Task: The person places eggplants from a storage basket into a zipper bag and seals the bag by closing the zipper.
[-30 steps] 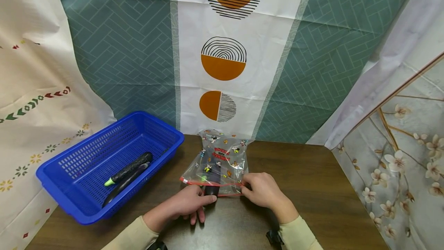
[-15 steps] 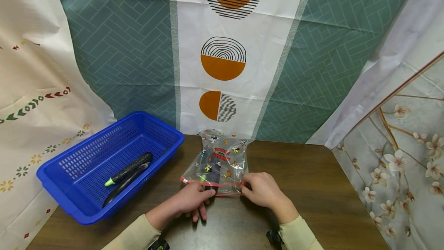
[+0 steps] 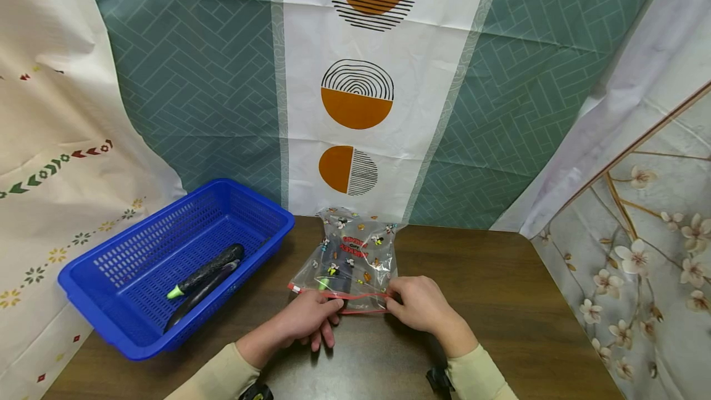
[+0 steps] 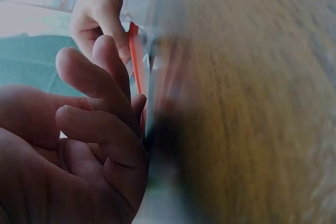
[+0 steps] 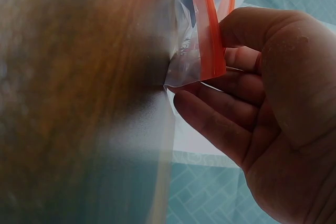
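A clear zip bag [image 3: 363,245] with cartoon prints and a red zip edge lies on the table, its mouth facing me. Inside it, a dark eggplant [image 3: 342,273] shows through the plastic, with a bright green tip [image 3: 323,283] beside it. My left hand [image 3: 305,318] is at the bag's mouth, thumb and forefinger at the eggplant's near end; its other fingers curl loosely below. Between thumb and fingers, my right hand [image 3: 420,302] pinches the right corner of the mouth. In the right wrist view the red zip strip [image 5: 209,30] runs under that thumb.
To the left stands a blue perforated basket [image 3: 139,227], with two more eggplants [image 3: 213,270] lying in it. The brown wooden table [image 3: 472,264] ends at a patterned cloth [image 3: 355,42] behind. Flowered cloth [image 3: 639,264] hangs on the right.
The eggplant has slid further into the bag, away from me, and its near end has gone behind the red edge. My left hand has moved slightly forward with it. My right hand stays put.
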### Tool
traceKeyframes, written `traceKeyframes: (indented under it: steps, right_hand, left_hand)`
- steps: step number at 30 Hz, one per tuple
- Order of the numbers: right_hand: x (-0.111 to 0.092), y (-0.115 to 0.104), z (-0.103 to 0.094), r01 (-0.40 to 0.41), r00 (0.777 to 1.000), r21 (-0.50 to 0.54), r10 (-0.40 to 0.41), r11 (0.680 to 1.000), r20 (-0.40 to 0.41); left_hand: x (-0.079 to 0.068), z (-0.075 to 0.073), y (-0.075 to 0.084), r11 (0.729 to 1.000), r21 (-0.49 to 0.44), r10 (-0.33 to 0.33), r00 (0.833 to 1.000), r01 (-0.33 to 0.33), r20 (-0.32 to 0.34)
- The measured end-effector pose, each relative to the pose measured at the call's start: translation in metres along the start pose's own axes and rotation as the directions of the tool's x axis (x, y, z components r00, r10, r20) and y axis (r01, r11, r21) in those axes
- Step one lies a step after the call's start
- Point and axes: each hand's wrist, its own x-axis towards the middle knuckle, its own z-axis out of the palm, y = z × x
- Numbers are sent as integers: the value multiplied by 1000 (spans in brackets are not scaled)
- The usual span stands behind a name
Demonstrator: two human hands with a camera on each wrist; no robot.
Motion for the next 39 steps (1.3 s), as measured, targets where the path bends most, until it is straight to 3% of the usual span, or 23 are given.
traceKeyframes:
  steps: [39]
  right_hand:
    - [0, -1, -2, -3, 1000, -9, 3, 1000, 9]
  left_hand:
    - [7, -3, -2, 1000, -28, -9, 1000, 9, 2]
